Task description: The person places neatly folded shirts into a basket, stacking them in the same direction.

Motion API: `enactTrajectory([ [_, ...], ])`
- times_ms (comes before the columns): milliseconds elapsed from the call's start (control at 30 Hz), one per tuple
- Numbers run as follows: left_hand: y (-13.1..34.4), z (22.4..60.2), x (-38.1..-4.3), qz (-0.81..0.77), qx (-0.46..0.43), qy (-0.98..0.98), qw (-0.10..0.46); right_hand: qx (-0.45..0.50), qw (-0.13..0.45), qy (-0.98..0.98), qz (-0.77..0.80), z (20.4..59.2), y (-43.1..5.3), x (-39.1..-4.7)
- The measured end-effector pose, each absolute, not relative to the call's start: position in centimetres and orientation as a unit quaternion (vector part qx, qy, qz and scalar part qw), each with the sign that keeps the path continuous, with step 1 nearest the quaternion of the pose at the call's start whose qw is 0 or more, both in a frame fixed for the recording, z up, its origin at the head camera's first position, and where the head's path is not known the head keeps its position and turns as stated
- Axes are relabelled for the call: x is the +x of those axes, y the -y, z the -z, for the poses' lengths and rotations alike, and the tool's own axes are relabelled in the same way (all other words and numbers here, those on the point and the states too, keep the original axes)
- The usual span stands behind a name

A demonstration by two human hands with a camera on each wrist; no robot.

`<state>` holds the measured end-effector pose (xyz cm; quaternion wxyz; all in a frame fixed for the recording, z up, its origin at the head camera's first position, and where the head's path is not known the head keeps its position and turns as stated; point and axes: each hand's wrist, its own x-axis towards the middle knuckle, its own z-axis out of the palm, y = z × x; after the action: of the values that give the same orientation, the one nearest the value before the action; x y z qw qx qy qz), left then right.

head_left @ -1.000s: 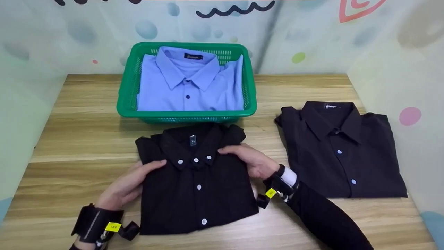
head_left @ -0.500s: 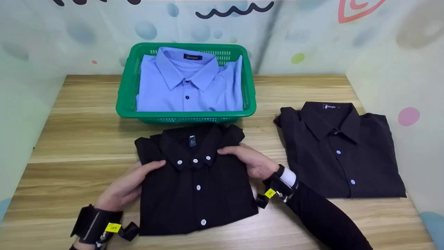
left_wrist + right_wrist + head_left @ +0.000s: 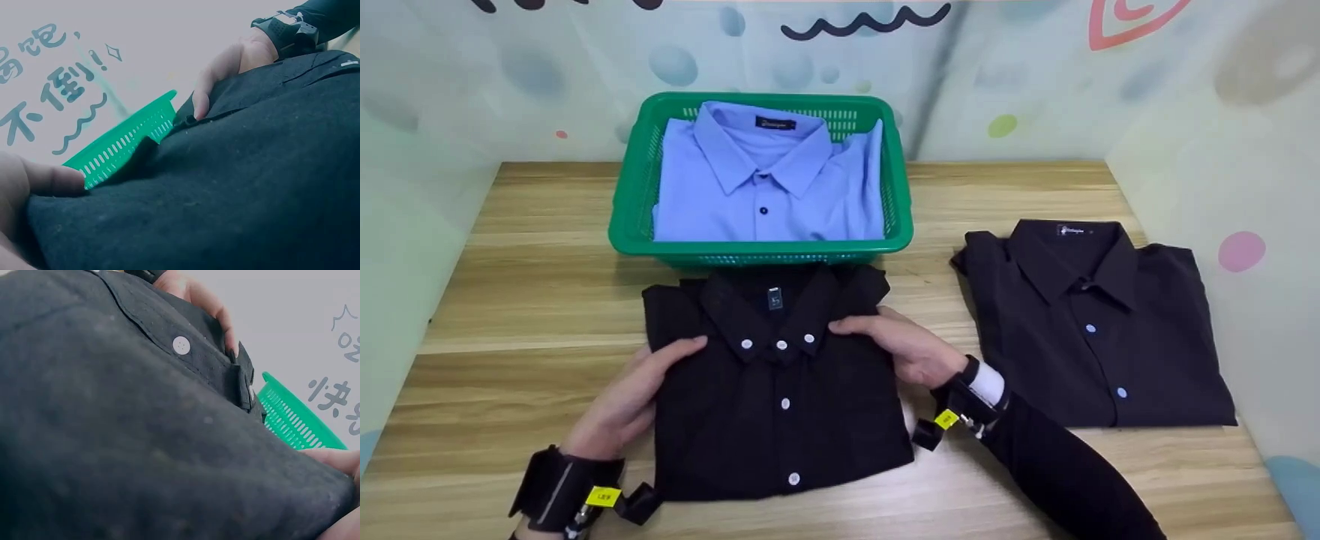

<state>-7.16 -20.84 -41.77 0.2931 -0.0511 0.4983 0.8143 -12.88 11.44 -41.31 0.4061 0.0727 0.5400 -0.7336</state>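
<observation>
A folded black shirt (image 3: 840, 420) with white buttons and a button-down collar lies in front of the basket in the head view. My left hand (image 3: 622, 401) grips its left side, thumb on top below the collar. On the opposite side my right hand (image 3: 911, 349) holds it the same way. The fingers of both hands are hidden by the cloth. Up close in the left wrist view, the shirt (image 3: 225, 185) fills the lower part, with the left thumb (image 3: 64, 180) over its edge. The right wrist view shows the shirt's front (image 3: 140, 416) sloping between the hands.
Behind the shirt stands a green plastic basket (image 3: 761, 246) holding a folded light blue shirt (image 3: 712, 214). A second folded black shirt (image 3: 1035, 352) lies to the right on the wooden table (image 3: 517, 277), near the right wall panel (image 3: 1222, 172).
My left hand has moved slightly left and up, drawing the shirt's left side with it. My right hand stays almost in place. The basket and the other shirts have not moved.
</observation>
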Motion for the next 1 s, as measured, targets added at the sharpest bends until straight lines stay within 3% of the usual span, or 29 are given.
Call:
enactTrajectory([
  [233,21.0,41.3,-7.1,-0.826,-0.035,-0.483,0.288,0.045,0.392,-0.55,0.736,39.9,-11.7,-12.5],
  [567,21.6,41.1,-7.0,-0.853,0.057,-0.422,0.301,0.007,0.379,-0.55,0.745,38.0,-12.0,-11.8],
  [1000,21.6,41.0,-6.8,-0.88,0.104,-0.382,0.261,-0.001,0.389,-0.54,0.746,36.5,-12.5,-11.5],
])
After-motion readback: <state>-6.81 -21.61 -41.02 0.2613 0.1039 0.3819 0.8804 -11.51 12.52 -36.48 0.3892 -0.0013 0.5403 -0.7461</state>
